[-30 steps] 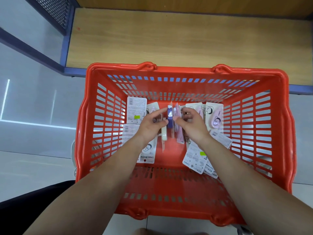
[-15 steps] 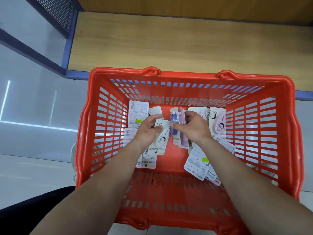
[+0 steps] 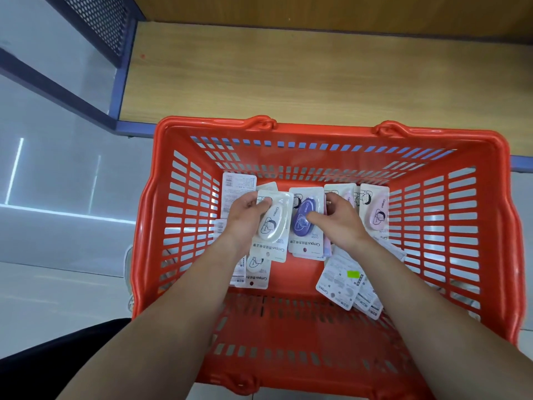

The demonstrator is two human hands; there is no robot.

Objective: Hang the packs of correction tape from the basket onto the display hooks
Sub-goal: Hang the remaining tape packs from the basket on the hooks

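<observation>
head view: looking straight down into an orange basket (image 3: 331,129) that stands on the floor against a low wooden shelf (image 3: 317,76). the left hand (image 3: 245,215) grips a white pack (image 3: 272,226) of correction tape, fingers curled over its top left corner, with the card raised face-up above the others. the right hand (image 3: 340,223) holds a purple pack (image 3: 305,223) just beside it, thumb laid across the clear bubble and fingers curled round the right edge; further cards seem to sit behind it, though i cannot tell how many. a pink pack (image 3: 375,215) lies near the far right of the basket floor, a face-down pack (image 3: 239,186) lies at the far left, and more face-down packs (image 3: 340,281) overlap nearer the person. no display hooks are in sight.

these packs look light: thin stiff card with a hard plastic bubble over the dispenser. the card should bend a little but not flop, and the glossy bubble is likely slippery, so a pinch on the flat card edge seems safer than one on the dome. the hang hole looks to be near the printed end, which points toward the person, so each pack probably needs turning before it goes on a hook. all packs are still in the basket, so hanging is not yet begun.
</observation>
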